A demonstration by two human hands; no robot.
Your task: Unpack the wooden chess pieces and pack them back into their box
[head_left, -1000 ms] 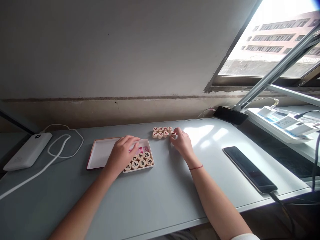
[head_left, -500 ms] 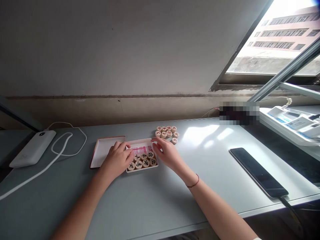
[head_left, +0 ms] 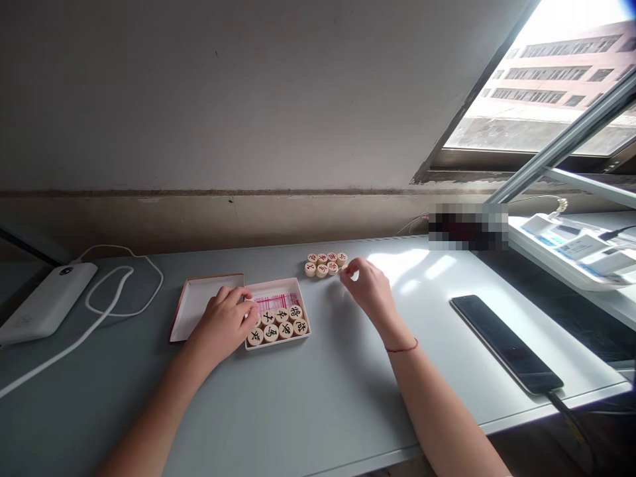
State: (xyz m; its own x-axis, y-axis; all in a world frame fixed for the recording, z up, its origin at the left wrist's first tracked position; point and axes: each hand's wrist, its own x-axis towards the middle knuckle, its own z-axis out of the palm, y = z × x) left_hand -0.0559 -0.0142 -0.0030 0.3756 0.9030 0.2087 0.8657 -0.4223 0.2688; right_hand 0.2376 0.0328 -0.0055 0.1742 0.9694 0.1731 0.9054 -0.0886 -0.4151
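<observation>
My left hand [head_left: 226, 324] lies over the left wall of a white box [head_left: 304, 298], its curled fingers gripping that side. Inside the box, round wooden Chinese chess pieces [head_left: 271, 332] with black characters stand in rows across the near half. A pink-printed sheet [head_left: 278, 301] shows on the bottom behind them. Up and to the right, my right hand [head_left: 368, 285] pinches a pale chess piece [head_left: 342, 270], mostly hidden by the fingers. Close beside it, several red-lettered chess pieces [head_left: 322, 269] stand in two rows on the table.
The box lid [head_left: 206, 291] lies left of the box. A white power bank [head_left: 47, 301] with a looped cable [head_left: 122, 291] is at far left. On the right are a phone [head_left: 507, 344], plugged into a black cable, and a white tray-like rack [head_left: 571, 255].
My right hand has left the box's right side and moved right to the red-lettered pieces, closing on one. My left hand stays at the box. The view has shifted slightly.
</observation>
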